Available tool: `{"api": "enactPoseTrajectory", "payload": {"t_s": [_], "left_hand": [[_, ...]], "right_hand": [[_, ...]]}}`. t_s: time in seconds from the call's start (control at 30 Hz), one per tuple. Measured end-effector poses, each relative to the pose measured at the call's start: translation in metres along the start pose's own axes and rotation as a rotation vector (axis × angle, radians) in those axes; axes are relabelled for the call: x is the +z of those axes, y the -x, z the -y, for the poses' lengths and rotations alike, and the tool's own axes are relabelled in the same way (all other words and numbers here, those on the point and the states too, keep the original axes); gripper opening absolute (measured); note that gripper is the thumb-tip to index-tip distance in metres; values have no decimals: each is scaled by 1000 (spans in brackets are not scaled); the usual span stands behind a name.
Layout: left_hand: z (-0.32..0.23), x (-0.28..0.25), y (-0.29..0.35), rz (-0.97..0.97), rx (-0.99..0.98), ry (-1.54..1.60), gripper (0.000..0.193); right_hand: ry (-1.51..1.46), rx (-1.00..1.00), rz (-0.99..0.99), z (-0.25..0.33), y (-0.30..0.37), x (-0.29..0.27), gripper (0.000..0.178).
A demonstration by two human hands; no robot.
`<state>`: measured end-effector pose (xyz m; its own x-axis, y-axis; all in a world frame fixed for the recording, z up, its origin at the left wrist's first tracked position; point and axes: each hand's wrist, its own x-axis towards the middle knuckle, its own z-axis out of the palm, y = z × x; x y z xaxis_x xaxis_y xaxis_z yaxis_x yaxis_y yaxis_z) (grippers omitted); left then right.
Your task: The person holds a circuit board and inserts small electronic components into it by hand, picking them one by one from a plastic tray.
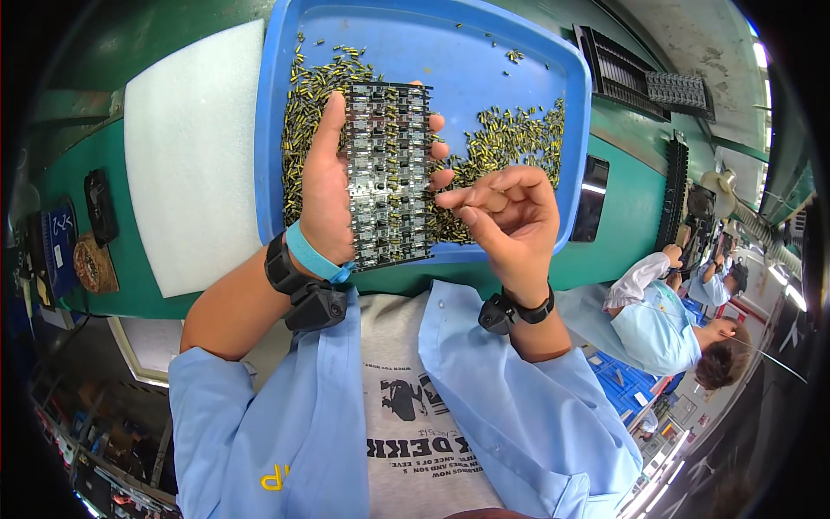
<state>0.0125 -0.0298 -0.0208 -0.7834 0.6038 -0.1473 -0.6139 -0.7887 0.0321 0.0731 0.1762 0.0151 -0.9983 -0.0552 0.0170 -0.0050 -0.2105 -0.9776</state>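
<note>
My left hand (325,195) grips a dark circuit-board panel (389,177) from below, its thumb along the left edge and fingertips curling round the right edge. Rows of small boards with dark and yellow-black parts cover the panel. Close to the panel's right edge, my right hand (517,227) is closed in a pinch of thumb and forefinger. Whatever sits between those fingertips is too small to make out. Beneath both hands stands a blue plastic tray (270,130) holding many loose small yellow-and-black cylindrical parts (514,147), heaped at left and right.
A white foam sheet (194,164) lies left of the tray on the green table (108,177). Right of the tray are a dark phone (590,199) and black racks (618,73), one bearing another panel (679,89). Co-workers in light blue (653,320) sit at far right.
</note>
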Motion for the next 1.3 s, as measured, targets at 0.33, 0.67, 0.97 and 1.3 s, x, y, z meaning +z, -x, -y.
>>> {"api": "enactPoseTrajectory", "payload": {"t_s": [0.33, 0.67, 0.97, 1.3], "left_hand": [[2, 4, -3, -35, 35, -18, 76], [0, 1, 0, -40, 43, -12, 77], [0, 2, -1, -127, -11, -30, 77], [0, 3, 0, -101, -8, -16, 77]], "right_hand": [[29, -20, -64, -10, -4, -19, 48], [67, 60, -109, -6, 0, -6, 37], [96, 91, -90, 8, -2, 7, 39], [130, 7, -67, -2, 0, 9, 38]]}}
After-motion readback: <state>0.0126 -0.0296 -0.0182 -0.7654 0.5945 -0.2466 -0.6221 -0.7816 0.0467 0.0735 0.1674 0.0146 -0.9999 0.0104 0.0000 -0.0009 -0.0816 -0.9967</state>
